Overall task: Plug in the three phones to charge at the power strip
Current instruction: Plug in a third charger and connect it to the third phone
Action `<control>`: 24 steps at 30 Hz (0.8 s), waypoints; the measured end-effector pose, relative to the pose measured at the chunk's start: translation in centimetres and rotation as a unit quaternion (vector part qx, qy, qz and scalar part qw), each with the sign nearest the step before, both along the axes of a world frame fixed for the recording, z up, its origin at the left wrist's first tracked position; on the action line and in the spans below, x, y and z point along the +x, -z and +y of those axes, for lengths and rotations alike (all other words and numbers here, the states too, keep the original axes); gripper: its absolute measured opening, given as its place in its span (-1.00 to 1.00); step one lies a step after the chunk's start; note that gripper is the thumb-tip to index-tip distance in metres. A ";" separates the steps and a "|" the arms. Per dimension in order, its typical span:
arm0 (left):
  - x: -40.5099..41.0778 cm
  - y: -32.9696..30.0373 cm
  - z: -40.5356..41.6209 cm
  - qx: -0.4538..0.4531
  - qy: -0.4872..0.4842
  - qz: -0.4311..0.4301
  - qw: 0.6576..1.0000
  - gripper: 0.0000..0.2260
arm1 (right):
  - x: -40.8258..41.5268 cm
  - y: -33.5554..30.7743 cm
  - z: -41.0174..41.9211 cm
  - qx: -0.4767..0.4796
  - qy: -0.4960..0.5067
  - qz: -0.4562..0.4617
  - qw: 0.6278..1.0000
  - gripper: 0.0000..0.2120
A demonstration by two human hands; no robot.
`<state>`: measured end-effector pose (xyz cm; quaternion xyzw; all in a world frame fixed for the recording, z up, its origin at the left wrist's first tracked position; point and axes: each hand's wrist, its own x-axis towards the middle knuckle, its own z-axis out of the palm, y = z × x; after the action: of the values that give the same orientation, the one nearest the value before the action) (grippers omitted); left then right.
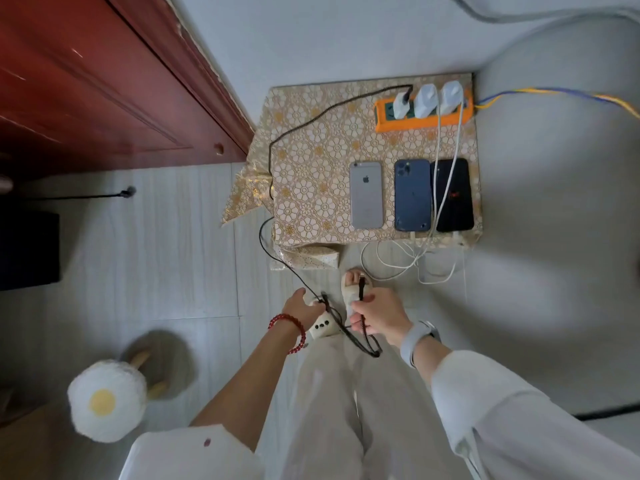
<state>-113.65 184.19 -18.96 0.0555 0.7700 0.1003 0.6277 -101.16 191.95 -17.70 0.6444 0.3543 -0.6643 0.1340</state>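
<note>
Three phones lie face down side by side on a small table with a gold flowered cloth: a silver phone, a blue phone and a black phone. An orange power strip at the table's back holds three white chargers. Two white cables run from the chargers over the blue and black phones to their near ends. A black cable hangs from the left charger down to the floor. My left hand grips this black cable low down. My right hand holds its free end, plug tip pointing up.
A red-brown wooden door stands at the left. A fried-egg shaped stool sits on the tiled floor at lower left. Loose white cable loops hang below the table's front edge. My sandalled feet are beneath my hands. A blue-yellow cord leaves the strip rightward.
</note>
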 end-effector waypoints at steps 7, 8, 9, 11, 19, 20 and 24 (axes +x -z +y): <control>-0.2 1.8 3.2 0.074 0.041 0.093 0.992 -0.63 | -0.9 4.9 5.3 0.201 -0.124 -0.094 0.967 -0.74; -0.4 2.0 4.0 0.085 0.032 0.104 0.990 -0.65 | -1.4 5.2 6.4 0.221 -0.119 -0.090 0.964 -0.80; -0.6 2.3 5.0 0.098 0.019 0.112 0.989 -0.66 | -1.8 5.4 7.6 0.241 -0.110 -0.086 0.961 -0.83; -0.7 2.9 7.2 0.125 -0.004 0.126 0.984 -0.67 | -2.2 5.8 9.6 0.287 -0.097 -0.074 0.950 -0.82; 0.5 5.7 15.2 0.164 -0.092 0.108 0.976 -0.65 | -2.1 7.2 12.4 0.319 -0.074 -0.020 0.945 -0.84; 0.7 5.8 15.8 0.161 -0.095 0.115 0.976 -0.64 | -2.0 7.3 12.4 0.317 -0.066 -0.013 0.946 -0.83; 1.1 6.2 17.1 0.143 -0.076 0.137 0.977 -0.66 | -2.1 7.6 12.2 0.308 -0.017 0.006 0.951 -0.88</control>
<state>-112.55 201.31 -25.15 0.0993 0.8282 0.2477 0.4928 -103.22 204.12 -25.28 0.6439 0.5536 -0.5244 -0.0615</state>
